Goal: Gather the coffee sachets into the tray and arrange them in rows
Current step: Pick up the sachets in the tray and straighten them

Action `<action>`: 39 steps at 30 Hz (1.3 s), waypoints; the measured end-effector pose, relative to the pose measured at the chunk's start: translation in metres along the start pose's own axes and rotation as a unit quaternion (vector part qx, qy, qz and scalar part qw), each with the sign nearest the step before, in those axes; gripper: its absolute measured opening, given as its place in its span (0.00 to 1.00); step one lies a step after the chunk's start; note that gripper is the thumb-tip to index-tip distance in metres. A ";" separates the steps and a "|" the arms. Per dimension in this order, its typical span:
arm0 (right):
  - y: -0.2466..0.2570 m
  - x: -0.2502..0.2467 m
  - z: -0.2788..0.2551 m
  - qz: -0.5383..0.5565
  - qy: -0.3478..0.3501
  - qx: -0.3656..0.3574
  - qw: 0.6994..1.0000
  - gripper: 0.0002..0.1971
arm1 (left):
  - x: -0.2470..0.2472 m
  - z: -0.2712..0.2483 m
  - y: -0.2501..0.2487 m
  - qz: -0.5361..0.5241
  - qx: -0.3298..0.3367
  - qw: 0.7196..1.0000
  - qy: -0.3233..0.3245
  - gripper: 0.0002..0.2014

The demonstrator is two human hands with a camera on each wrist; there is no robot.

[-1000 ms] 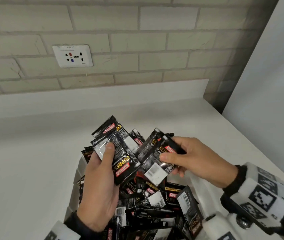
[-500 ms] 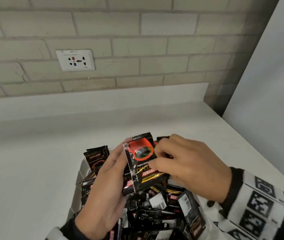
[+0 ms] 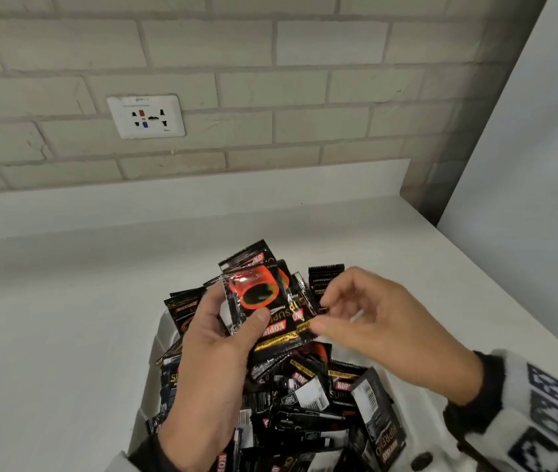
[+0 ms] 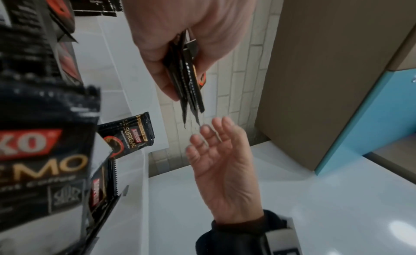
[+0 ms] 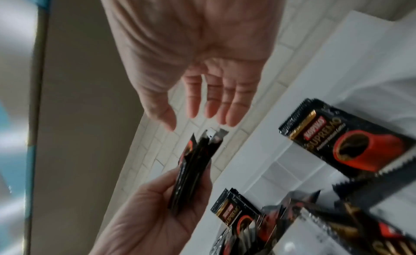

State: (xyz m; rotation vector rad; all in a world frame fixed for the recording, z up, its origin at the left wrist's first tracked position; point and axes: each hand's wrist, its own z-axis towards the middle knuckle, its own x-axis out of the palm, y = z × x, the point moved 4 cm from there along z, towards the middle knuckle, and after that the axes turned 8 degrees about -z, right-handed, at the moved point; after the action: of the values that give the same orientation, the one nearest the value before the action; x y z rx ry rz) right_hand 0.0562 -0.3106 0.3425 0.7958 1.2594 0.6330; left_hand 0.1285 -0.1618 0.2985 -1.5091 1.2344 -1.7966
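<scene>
Several coffee sachets (image 3: 264, 311) sit fanned in a bunch in my left hand (image 3: 216, 362), thumb pressed across the top one and fingers curled behind. My right hand (image 3: 383, 332) hangs just beside the bunch with fingers loosely spread and holding nothing; its fingertips are at the sachets' edge, though I cannot tell whether they touch. Below both hands, the white tray (image 3: 161, 338) on the desk (image 3: 66, 335) is heaped with a loose pile of sachets (image 3: 308, 403), none lying in rows.
</scene>
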 end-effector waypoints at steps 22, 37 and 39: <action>-0.017 0.008 0.008 0.148 0.034 0.110 0.982 0.16 | -0.001 -0.008 0.000 -0.018 0.013 0.998 -0.062 0.17; -0.009 -0.011 0.011 0.103 0.085 0.072 0.988 0.13 | -0.009 -0.007 -0.002 0.068 -0.090 0.993 -0.023 0.14; -0.002 -0.019 0.012 0.096 0.121 0.047 0.987 0.15 | -0.011 -0.008 -0.001 0.085 -0.117 0.989 0.009 0.14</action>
State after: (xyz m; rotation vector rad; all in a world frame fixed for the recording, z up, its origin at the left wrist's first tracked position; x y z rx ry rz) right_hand 0.0641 -0.3284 0.3532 0.9476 1.4531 0.8512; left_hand 0.1243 -0.1497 0.2939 -1.4620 1.5778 -1.6037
